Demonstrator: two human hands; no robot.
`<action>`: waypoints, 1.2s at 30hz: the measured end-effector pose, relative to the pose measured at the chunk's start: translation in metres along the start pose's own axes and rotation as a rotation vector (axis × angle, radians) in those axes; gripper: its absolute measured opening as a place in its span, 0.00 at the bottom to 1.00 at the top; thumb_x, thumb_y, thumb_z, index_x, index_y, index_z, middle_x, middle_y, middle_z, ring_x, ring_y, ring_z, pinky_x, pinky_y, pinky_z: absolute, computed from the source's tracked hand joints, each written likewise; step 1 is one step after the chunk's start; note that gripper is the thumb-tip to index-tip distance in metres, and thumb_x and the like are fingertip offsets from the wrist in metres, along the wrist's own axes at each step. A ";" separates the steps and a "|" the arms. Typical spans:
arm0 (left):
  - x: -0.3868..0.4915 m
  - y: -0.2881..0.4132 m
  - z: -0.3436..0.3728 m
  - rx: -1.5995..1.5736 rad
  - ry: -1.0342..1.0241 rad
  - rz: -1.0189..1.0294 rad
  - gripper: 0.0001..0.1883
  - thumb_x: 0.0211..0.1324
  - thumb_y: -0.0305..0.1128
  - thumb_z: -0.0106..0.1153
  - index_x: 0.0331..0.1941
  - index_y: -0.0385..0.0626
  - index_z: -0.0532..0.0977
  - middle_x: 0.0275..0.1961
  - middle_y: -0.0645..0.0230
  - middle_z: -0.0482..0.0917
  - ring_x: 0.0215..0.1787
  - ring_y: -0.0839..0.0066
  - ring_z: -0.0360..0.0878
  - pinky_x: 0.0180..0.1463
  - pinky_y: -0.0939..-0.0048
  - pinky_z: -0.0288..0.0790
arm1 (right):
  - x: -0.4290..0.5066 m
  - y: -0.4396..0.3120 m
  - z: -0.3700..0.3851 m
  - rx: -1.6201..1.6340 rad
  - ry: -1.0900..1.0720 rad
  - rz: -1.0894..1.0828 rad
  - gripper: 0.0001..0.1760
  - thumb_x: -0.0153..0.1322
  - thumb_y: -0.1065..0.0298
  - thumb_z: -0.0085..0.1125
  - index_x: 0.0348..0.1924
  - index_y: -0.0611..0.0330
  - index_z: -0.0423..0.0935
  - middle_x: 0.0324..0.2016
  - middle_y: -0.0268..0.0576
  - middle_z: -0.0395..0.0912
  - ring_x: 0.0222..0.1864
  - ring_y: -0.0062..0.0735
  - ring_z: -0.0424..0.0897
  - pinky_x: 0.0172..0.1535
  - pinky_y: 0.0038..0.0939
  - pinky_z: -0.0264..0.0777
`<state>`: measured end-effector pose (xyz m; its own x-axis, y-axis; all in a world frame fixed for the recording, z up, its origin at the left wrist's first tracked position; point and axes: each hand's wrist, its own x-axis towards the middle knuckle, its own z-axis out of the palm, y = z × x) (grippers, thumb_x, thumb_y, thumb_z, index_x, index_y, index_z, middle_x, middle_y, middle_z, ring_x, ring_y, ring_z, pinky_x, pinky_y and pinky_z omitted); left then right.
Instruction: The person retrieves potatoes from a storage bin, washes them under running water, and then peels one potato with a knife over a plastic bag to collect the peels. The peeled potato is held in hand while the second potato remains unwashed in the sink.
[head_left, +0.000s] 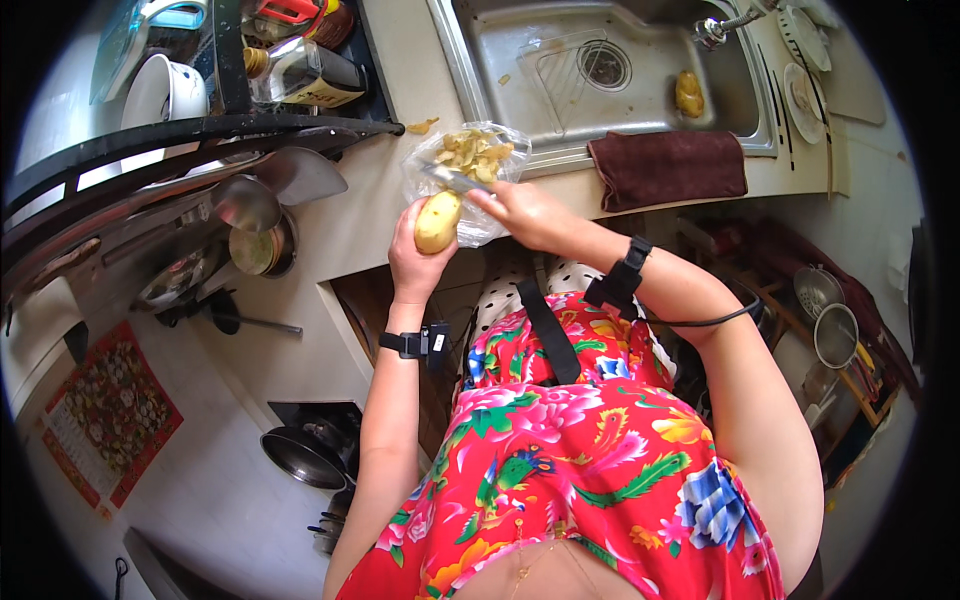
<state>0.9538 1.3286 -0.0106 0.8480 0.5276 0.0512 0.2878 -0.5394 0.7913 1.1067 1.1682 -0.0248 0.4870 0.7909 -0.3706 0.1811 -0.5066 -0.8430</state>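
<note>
A peeled, pale yellow potato (437, 223) is gripped in my left hand (411, 255), over the counter's front edge. My right hand (529, 212) holds a peeler or small knife (454, 178) by its handle; its blurred blade points left, just above the potato's upper end. I cannot tell whether blade and potato touch. Just beyond both hands, a clear plastic bag (420, 161) lies on the counter with a heap of potato peels (476, 154) on it. Another potato (689, 94), with brownish skin, lies in the sink at the right.
The steel sink (517, 67) has a wire rack (551, 82) by its drain. A brown towel (670, 171) hangs over the counter's front edge. On the left, a black rack (217, 127) holds bottles and a white bowl (166, 94), with ladles (247, 202) hanging below. Plates (804, 101) stand at the right.
</note>
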 end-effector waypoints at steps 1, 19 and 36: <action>-0.001 -0.001 0.001 -0.018 -0.010 -0.065 0.34 0.43 0.29 0.76 0.58 0.43 0.73 0.52 0.55 0.82 0.55 0.56 0.82 0.59 0.61 0.75 | 0.000 -0.002 0.005 -0.147 -0.040 -0.172 0.21 0.80 0.53 0.45 0.48 0.64 0.75 0.29 0.64 0.77 0.35 0.65 0.79 0.38 0.54 0.72; 0.003 -0.008 0.015 -0.241 0.037 -0.166 0.36 0.45 0.29 0.77 0.60 0.38 0.70 0.54 0.57 0.81 0.56 0.68 0.81 0.61 0.66 0.74 | 0.015 0.001 0.001 -0.234 -0.040 -0.114 0.31 0.80 0.43 0.43 0.40 0.67 0.78 0.31 0.70 0.78 0.37 0.68 0.78 0.41 0.54 0.71; 0.019 0.007 0.009 0.392 -0.149 0.356 0.32 0.44 0.30 0.72 0.56 0.48 0.71 0.54 0.63 0.79 0.54 0.58 0.78 0.57 0.57 0.72 | 0.013 -0.006 -0.020 0.577 -0.321 0.476 0.37 0.67 0.26 0.56 0.32 0.58 0.73 0.14 0.37 0.66 0.10 0.21 0.65 0.11 0.25 0.57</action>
<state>0.9756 1.3285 -0.0092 0.9688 0.1848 0.1651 0.0920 -0.8868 0.4528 1.1288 1.1743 -0.0166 0.1163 0.6394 -0.7600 -0.4953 -0.6259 -0.6024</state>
